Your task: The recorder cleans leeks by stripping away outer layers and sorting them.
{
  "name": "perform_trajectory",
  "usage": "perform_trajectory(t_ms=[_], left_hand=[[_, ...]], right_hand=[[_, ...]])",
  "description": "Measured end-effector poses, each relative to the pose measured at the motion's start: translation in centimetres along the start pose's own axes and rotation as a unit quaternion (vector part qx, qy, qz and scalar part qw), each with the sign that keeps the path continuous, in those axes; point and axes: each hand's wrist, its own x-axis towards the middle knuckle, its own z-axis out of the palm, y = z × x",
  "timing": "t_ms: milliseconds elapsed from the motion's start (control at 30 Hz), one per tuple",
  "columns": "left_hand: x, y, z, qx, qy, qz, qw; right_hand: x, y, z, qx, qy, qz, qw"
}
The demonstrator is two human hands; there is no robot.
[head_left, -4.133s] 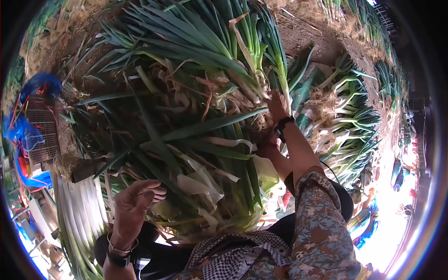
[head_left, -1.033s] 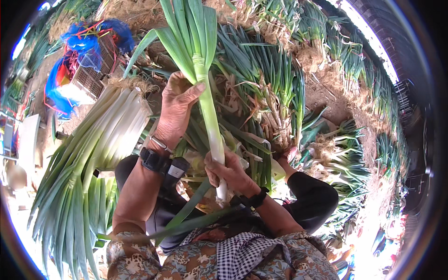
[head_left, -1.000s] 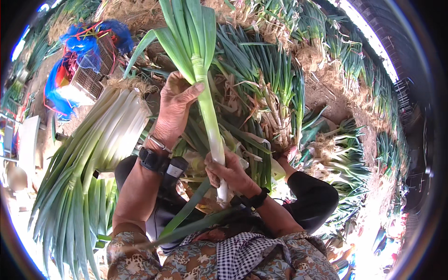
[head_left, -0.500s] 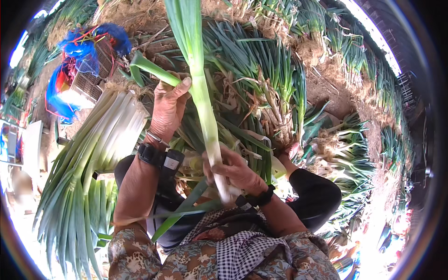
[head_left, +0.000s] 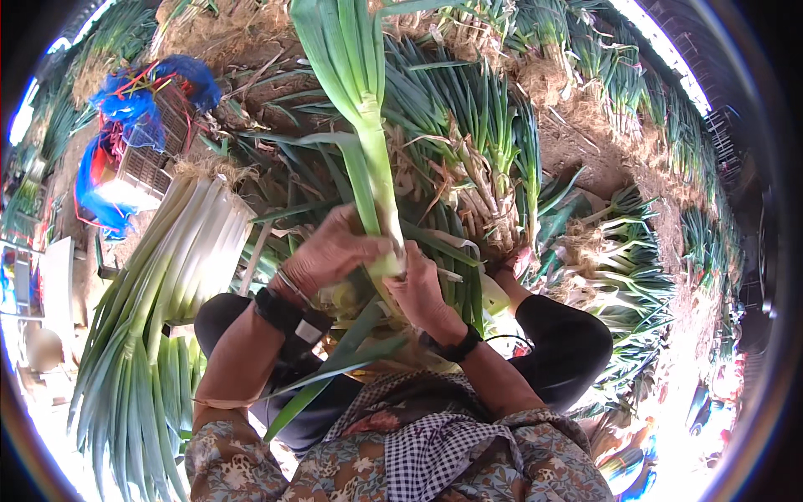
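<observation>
A long green onion (head_left: pixel 378 155) stands up in front of me, its green leaves fanning toward the top of the view. My right hand (head_left: pixel 421 293) is closed round the lower end of its stalk. My left hand (head_left: pixel 341 248) is closed beside it, pinching a loose outer leaf (head_left: pixel 360 180) that hangs along the stalk's left side; motion blurs these fingers slightly. The root end is hidden by my hands. Below them, loose peeled leaves (head_left: pixel 339 368) lie across my lap.
A bundle of trimmed green onions (head_left: pixel 180 251), white ends up, lies at left. Unpeeled green onions (head_left: pixel 468 125) are heaped ahead, with another pile (head_left: pixel 615 284) at right. A crate (head_left: pixel 159 155) with blue netting (head_left: pixel 134 109) stands at far left.
My left hand has come down the stalk to near my right hand, drawing the outer leaf down. My right hand has risen slightly, and the onion stands more upright.
</observation>
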Motion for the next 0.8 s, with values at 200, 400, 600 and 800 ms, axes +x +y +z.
perform_trajectory(t_ms=[200, 400, 600, 800], left_hand=[[1.4, -0.2, -6.5, 0.185, 0.358, 0.076, 0.912], [3.2, 1.6, 0.4, 0.396, 0.288, 0.328, 0.808], [2.5, 2.6, -0.7, 0.258, 0.239, 0.357, 0.865], [1.4, 3.1, -0.8, 0.271, 0.239, 0.345, 0.866]], right_hand=[[0.0, 0.4, -0.1, -0.021, 0.058, -0.034, 0.998], [-0.7, -1.0, 2.0, -0.101, 0.075, -0.05, 0.991], [0.1, -4.0, 0.7, 0.235, -0.13, 0.091, 0.959], [-0.4, -6.0, 0.4, 0.294, -0.163, 0.179, 0.925]])
